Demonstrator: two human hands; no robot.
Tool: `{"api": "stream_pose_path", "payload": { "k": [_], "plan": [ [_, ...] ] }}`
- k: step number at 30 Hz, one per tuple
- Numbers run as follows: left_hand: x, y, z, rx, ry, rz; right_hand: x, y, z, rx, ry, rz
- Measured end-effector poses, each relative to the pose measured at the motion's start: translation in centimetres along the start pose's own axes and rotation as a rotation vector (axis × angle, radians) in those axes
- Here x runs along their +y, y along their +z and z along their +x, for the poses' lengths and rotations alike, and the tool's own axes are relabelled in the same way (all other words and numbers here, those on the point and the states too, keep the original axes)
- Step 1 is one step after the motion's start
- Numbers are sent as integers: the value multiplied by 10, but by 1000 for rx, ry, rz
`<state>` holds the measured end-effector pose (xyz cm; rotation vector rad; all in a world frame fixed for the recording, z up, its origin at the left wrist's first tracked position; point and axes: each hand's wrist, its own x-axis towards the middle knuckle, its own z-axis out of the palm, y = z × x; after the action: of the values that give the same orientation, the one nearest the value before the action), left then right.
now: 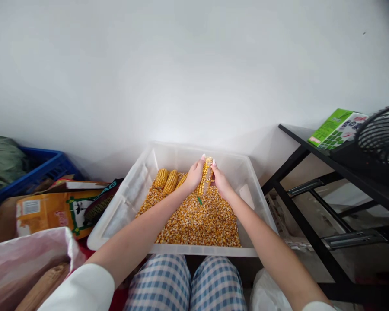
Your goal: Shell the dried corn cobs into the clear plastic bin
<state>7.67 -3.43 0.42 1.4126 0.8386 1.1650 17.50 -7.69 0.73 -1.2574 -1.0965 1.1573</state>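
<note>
Held upright and slightly tilted over the plastic bin [214, 249] is a corn cob [205, 177], partly stripped of kernels on its right side. My left hand [195, 173] is closed on the cob from the left, thumb near its top. On the other side, my right hand [219, 179] grips it with the fingers at its upper right edge. Loose corn kernels [197, 222] cover the bin's floor. Several whole cobs [170, 181] lie on the kernels at the back left, one partly hidden by my left hand. A small green piece [199, 200] rests just below the held cob.
A white wall [194, 77] rises behind the bin. To the right stands a black metal frame [304, 224] with a green box [335, 127] and a black fan [382, 134]. Orange packaging [48, 211], a blue crate [48, 168] and a white sack [35, 250] crowd the left.
</note>
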Motion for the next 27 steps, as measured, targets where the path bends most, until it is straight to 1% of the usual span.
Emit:
{"api": "stream_pose_path", "payload": {
  "k": [2, 4, 6, 8, 14, 19, 21, 23, 25, 27],
  "plan": [
    [2, -1, 0, -2, 22, 42, -1, 0, 0, -16, 4, 12],
    [3, 0, -2, -22, 86, 104, -3, -1, -1, -19, -3, -1],
    [2, 1, -4, -53, 145, 147, -5, -1, -2, -10, -30, -31],
    [1, 2, -5, -72, 168, 155, -4, -2, -1, -9, -65, -53],
    [-3, 0, -2, -80, 111, 73, 2, -7, 4, 14, -87, -117],
    [1, -7, 5, -134, 116, 24, -5, -9, 0, -94, -139, -121],
    [4, -9, 7, -148, 109, 20, -9, -9, -1, -107, -127, -93],
    [6, -11, 7, -151, 116, 37, -12, -8, -2, -115, -86, -50],
    [5, -10, 6, -157, 143, 75, -12, -6, -2, -92, -50, -46],
    [1, -9, 4, -164, 158, 112, -10, -3, -3, -41, -57, -73]
  ]
}}
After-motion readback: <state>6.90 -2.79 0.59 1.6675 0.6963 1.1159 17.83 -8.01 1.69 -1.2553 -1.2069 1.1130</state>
